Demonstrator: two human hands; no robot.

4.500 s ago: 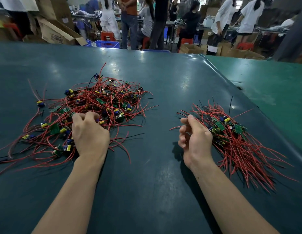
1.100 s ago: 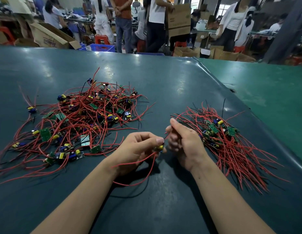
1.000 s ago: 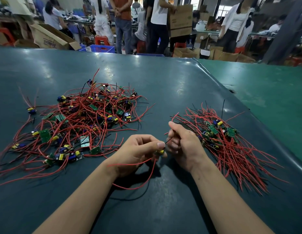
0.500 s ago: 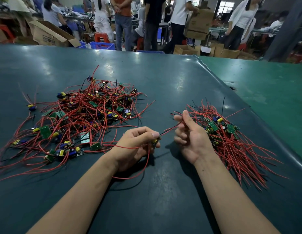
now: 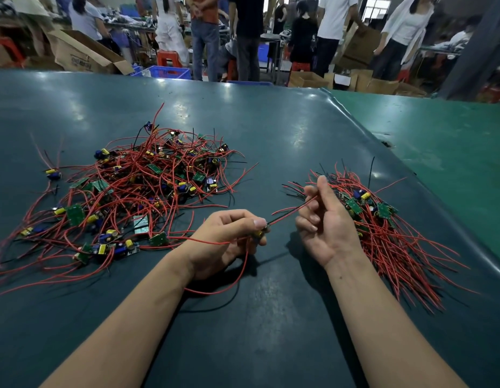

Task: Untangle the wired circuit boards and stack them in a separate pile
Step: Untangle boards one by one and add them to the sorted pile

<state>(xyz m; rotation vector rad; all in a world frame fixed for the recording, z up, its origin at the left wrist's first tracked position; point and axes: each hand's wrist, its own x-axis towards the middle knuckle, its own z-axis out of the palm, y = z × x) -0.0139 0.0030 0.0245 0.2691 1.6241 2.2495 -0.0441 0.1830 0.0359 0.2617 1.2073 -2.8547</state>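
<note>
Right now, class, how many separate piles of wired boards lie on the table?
2: a tangled pile on the left and a sorted pile on the right, behind the right hand.

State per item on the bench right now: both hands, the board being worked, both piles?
left hand: pinches one wired board, palm side up
wired board: held off the table, red leads looping down below the hand
right hand: pinches the board's thin leads, pulled out straight
tangled pile: loose heap, wires crossed, on the left
sorted pile: boards together, wires fanned one way, on the right
</note>
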